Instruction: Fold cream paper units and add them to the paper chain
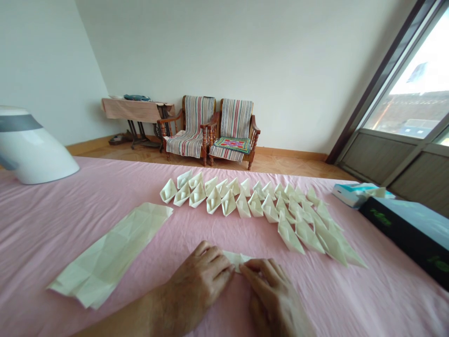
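Between my hands a small folded piece of cream paper [235, 258] lies on the pink cloth. My left hand [203, 276] is closed, its fingers pressing the paper's left part down. From the other side my right hand [271, 290] pinches the paper's near right edge with thumb and forefinger. Much of the paper is hidden under the fingers. Beyond the hands stand rows of folded paper boats [228, 203], several deep toward the right. To the left lies a long stack of creased paper sheets [112, 252].
The pink cloth [196, 229] covers the table. A white rounded appliance [42, 150] stands at the far left. On the right are a black box [403, 234] and a blue-and-white tissue box [351, 193]. Two wooden armchairs [233, 124] and a cloth-covered sewing table [135, 110] stand by the wall.
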Tool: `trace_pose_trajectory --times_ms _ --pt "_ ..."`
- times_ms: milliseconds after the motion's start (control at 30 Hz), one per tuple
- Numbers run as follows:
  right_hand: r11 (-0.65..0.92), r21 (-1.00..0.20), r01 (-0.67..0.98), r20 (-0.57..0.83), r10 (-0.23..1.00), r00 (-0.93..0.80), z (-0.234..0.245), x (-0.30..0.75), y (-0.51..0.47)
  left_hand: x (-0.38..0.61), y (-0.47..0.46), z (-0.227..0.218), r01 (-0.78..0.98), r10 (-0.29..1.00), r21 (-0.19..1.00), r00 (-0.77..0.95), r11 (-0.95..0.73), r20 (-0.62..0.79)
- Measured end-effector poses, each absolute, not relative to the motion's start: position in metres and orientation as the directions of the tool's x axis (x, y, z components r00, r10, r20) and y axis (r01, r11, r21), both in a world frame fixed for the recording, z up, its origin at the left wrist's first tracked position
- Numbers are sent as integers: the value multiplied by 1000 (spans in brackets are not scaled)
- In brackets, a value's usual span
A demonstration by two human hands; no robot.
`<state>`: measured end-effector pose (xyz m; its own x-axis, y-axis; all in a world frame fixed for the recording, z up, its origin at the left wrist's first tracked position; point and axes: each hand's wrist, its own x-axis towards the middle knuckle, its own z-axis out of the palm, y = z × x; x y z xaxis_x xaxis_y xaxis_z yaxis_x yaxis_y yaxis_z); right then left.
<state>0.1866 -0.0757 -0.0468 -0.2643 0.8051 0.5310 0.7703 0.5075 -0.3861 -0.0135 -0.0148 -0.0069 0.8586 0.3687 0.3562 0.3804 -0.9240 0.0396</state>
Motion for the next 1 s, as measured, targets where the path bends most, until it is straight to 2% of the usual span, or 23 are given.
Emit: trace_pose_trajectory --times_ms 133,233,367,500,733,867,933,1000 --pt "499 -297 814 475 817 -327 -47 183 -75 -13 -14 -7 371 353 21 862 -928 363" --pt "501 -178 847 465 802 -376 -49 182 -75 -13 -15 -9 377 351 -3 865 -926 359" --pt "489 -50 871 503 766 -401 -52 184 -75 -13 -16 -12 416 377 -27 848 -909 373" --pt "451 16 893 551 741 -384 -47 186 -76 -14 -17 -12 431 392 -33 847 -902 359" --pt "388 41 921 583 739 -337 -40 190 -81 -16 -18 -10 451 411 -21 830 -892 378" --pt "388 61 920 618 709 -340 -39 195 -82 -19 -16 -10 448 428 36 823 -893 374" --pt "396 -3 918 641 706 -302 -40 195 -80 -20 -15 -11 445 442 87 810 -891 385" --pt "377 -133 917 655 728 -204 -41 192 -78 -20 -12 -12 453 472 148 789 -879 392"
